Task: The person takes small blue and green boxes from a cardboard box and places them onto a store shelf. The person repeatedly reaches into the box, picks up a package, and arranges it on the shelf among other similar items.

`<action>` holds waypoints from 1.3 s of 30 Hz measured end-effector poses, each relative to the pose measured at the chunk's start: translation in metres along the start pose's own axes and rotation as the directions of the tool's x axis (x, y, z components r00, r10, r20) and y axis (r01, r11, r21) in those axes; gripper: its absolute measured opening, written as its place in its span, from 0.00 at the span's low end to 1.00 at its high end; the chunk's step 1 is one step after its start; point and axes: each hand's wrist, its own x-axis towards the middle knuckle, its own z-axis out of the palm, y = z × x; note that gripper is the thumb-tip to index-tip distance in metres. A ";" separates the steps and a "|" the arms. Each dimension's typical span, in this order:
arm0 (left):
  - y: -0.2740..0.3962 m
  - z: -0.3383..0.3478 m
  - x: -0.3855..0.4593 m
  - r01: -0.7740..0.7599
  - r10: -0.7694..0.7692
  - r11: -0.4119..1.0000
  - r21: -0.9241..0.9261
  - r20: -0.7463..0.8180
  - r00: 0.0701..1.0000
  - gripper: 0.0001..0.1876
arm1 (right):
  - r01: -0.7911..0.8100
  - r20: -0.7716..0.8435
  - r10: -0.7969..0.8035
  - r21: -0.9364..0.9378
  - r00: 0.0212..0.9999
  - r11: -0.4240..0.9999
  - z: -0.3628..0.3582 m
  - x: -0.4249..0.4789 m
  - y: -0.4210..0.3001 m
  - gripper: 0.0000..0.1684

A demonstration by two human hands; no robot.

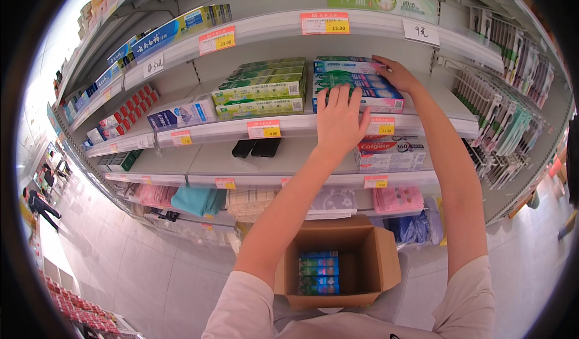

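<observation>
A stack of blue-and-green toothpaste boxes [362, 80] lies on the middle shelf in front of me. My left hand [340, 115] is over the front of this stack, its fingers spread across the lower boxes and its palm below the shelf lip. At the stack's back right end, my right hand [398, 76] has its fingertips against the top box; whether it grips the box cannot be told. Below my arms stands an open cardboard carton [384, 262], with several similar blue-and-green boxes [319, 273] lined up along its left side.
Left of the stack are green toothpaste boxes [258, 92]. Colgate boxes [391, 151] and two black objects [258, 147] occupy the shelf below. Folded towels [199, 200] lie lower still. Toothbrush packs [502, 108] hang at the right. A shelf with price tags [325, 23] runs overhead.
</observation>
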 end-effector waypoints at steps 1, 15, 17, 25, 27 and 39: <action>0.001 0.000 0.000 -0.002 0.002 1.000 -0.003 0.000 1.000 0.22 | 0.018 -0.012 -0.018 -0.002 1.000 1.000 0.000 0.000 0.004 0.32; 0.004 -0.063 -0.039 -0.035 0.011 0.925 -0.379 -0.066 0.998 0.22 | 0.117 -0.428 -0.039 0.158 0.903 0.981 -0.029 -0.094 -0.075 0.18; 0.024 -0.080 -0.077 0.062 -0.008 0.863 -0.501 0.109 0.994 0.18 | 0.106 -0.350 0.061 0.438 0.935 0.893 -0.054 -0.166 -0.107 0.14; 0.015 -0.129 -0.327 0.515 -0.291 0.849 -0.116 0.711 0.640 0.10 | -0.594 0.854 -0.081 0.422 0.514 0.684 0.132 -0.317 -0.142 0.15; 0.020 -0.132 -0.356 0.558 -0.318 0.827 -0.077 0.753 0.576 0.10 | -0.649 0.966 -0.067 0.217 0.248 0.729 0.202 -0.348 -0.115 0.17; 0.027 -0.124 -0.399 0.543 -0.393 0.840 -0.019 0.667 0.633 0.09 | -0.784 0.797 0.595 -0.303 0.103 0.542 0.454 -0.536 -0.007 0.23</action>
